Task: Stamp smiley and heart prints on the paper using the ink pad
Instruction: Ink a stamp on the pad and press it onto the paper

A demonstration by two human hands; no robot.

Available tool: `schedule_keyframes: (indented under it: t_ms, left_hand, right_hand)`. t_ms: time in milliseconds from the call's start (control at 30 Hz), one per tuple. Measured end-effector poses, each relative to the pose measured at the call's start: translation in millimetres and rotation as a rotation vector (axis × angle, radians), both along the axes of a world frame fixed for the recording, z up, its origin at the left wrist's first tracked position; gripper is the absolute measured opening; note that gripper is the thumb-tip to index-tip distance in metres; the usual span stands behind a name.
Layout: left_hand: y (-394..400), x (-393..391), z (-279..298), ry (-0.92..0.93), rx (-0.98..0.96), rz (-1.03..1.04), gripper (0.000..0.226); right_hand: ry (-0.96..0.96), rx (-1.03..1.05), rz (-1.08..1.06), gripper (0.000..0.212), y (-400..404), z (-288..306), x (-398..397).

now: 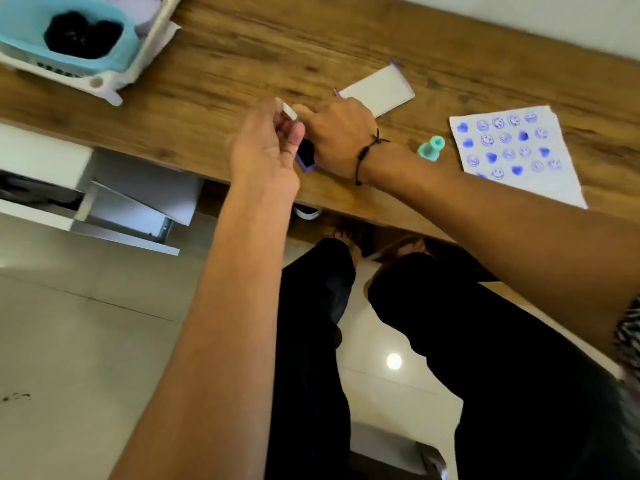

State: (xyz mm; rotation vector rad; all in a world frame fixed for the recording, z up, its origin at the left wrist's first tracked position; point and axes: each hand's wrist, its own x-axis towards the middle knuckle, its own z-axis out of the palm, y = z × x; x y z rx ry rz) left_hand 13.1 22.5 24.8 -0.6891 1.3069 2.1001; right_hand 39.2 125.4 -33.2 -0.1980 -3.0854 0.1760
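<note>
A white paper (540,181) with several blue smiley and heart prints lies on the wooden desk at the right. A teal stamp (430,148) lies on its side just left of it. The purple ink pad (306,155), dark inside, sits near the desk's front edge, mostly hidden between my hands. My left hand (265,143) pinches a small white piece (290,111) above the pad. My right hand (337,133), a black cord at its wrist, rests on the pad and grips it from the right.
A white lid with purple edges (379,90) lies behind my right hand. A white rack holding a teal tub (69,32) with something black stands at the back left. White drawers (104,195) hang open below the desk's left end. My legs are under the desk.
</note>
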Motion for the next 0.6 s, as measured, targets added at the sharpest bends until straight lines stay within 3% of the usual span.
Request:
schedule_keyframes:
  t_ms: [167, 267, 400, 533, 600]
  left_hand:
    - [5, 1, 1, 0.012, 0.002, -0.014, 0.026]
    - [7, 2, 0, 0.027, 0.009, -0.034, 0.025]
    - [11, 4, 3, 0.024, -0.027, -0.039, 0.023]
    - [18, 11, 11, 0.061, 0.021, 0.023, 0.027]
    - [22, 20, 14, 0.099, 0.063, 0.036, 0.029]
  right_hand:
    - [0.033, 0.020, 0.007, 0.031, 0, -2, 0]
    - [0.036, 0.015, -0.009, 0.022, -1, -4, 0]
    - [-0.043, 0.026, -0.003, 0.019, 0, 4, 1]
    - [-0.155, -0.071, -0.079, 0.025, -1, 19, 1]
    - [-0.101, -0.181, -0.205, 0.031, 6, 31, 10]
